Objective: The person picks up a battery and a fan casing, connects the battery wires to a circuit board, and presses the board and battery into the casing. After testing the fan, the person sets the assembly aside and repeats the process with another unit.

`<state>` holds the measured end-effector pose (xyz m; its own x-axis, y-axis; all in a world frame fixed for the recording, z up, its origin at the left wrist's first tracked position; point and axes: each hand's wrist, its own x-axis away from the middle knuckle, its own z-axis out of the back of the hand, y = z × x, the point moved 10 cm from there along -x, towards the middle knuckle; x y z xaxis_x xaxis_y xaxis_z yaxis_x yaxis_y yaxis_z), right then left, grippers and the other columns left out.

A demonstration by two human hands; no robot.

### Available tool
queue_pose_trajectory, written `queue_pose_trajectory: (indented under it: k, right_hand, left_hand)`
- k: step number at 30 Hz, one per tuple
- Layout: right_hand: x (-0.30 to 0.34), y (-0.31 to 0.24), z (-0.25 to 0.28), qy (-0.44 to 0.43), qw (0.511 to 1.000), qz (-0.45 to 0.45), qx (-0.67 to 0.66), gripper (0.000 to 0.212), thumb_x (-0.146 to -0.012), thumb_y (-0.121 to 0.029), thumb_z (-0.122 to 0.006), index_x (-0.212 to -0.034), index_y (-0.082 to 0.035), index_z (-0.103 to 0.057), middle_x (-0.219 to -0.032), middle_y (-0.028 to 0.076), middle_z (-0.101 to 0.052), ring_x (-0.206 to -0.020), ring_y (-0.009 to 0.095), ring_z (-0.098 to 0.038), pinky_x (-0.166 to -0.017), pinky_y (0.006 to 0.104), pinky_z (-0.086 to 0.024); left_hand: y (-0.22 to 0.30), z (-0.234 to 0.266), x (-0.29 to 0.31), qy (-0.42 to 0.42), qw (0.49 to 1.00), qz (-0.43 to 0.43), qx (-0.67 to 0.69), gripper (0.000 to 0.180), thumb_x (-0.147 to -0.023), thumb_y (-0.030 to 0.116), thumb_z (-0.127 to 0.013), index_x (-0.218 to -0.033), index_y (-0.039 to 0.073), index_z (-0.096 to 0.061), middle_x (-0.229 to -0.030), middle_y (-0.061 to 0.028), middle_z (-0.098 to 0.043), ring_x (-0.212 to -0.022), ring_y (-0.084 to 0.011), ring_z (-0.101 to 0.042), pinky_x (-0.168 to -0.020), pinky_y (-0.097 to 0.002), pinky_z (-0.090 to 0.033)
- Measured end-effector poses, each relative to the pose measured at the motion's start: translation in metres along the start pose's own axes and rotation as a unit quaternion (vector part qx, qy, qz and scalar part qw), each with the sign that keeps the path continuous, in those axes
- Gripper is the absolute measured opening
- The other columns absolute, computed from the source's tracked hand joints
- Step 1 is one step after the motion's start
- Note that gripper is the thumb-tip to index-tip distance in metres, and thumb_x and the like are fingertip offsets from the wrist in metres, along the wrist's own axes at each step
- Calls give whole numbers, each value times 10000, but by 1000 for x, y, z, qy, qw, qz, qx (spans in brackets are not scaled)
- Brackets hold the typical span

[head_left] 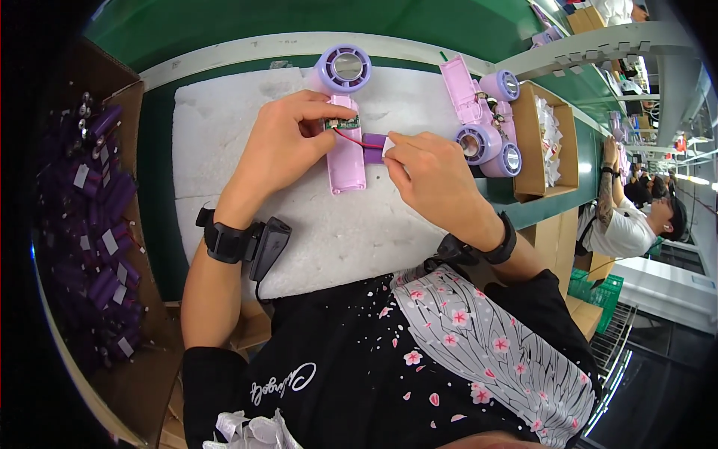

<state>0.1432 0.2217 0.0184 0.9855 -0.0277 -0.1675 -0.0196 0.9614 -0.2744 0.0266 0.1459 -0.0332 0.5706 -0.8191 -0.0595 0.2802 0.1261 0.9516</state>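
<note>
A pink handheld-fan housing (346, 170) with a lilac round fan head (345, 69) lies open on a white foam sheet (224, 135). My left hand (283, 142) grips the housing by the small green circuit board (345, 122), thumb and fingers on either side of it. Red and dark wires (351, 138) run from the board to a purple battery (372, 155) just right of the housing. My right hand (437, 176) pinches the battery's right end, where a white patch (387, 147) shows. Its fingertips partly cover that end.
On the left stands a cardboard box (153, 288) with many purple batteries. Several more fan bodies (479, 112) lie at the sheet's right, beside a carton (532, 176) of small white parts. Farther right, a co-worker (624, 217) sits along the green bench.
</note>
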Motion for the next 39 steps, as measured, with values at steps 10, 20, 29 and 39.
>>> queue_pose_trajectory:
  k: [10,20,29,39]
  right_hand:
    - [-4,2,-18,-52,994,-52,82,147,-755,-35,-665,-866,15,-582,-950,129,-585,-855,307,-593,-696,381,-501]
    - [4,54,34,14,991,-113,-70,150,-800,-34,-620,-939,-7,-570,-854,128,-570,-742,239,-592,-669,324,-475]
    - [107,193,197,134,892,-408,142,278,-856,-220,-660,-989,24,-666,-833,87,-686,-727,128,-640,-631,240,-488]
    - [-13,16,-10,-57,989,17,-135,396,-732,-85,-784,-1087,-1,-629,-1059,109,-653,-981,212,-622,-815,337,-496]
  left_hand:
    - [-2,1,-1,-1,1000,17,3,372,-733,-20,-568,-1060,61,-726,-1108,-72,-640,-726,-71,-532,-656,-200,-445]
    - [-4,2,1,13,1000,-1,5,350,-716,1,-617,-1036,86,-730,-978,-63,-656,-660,-128,-539,-639,-249,-470]
    - [-4,-5,-4,12,1000,-5,-9,349,-732,-22,-614,-1047,79,-724,-995,-42,-646,-664,-104,-521,-629,-233,-450]
    - [-4,-2,0,20,999,-27,-12,355,-734,-14,-625,-1055,91,-734,-1050,-71,-664,-670,-89,-538,-631,-223,-464]
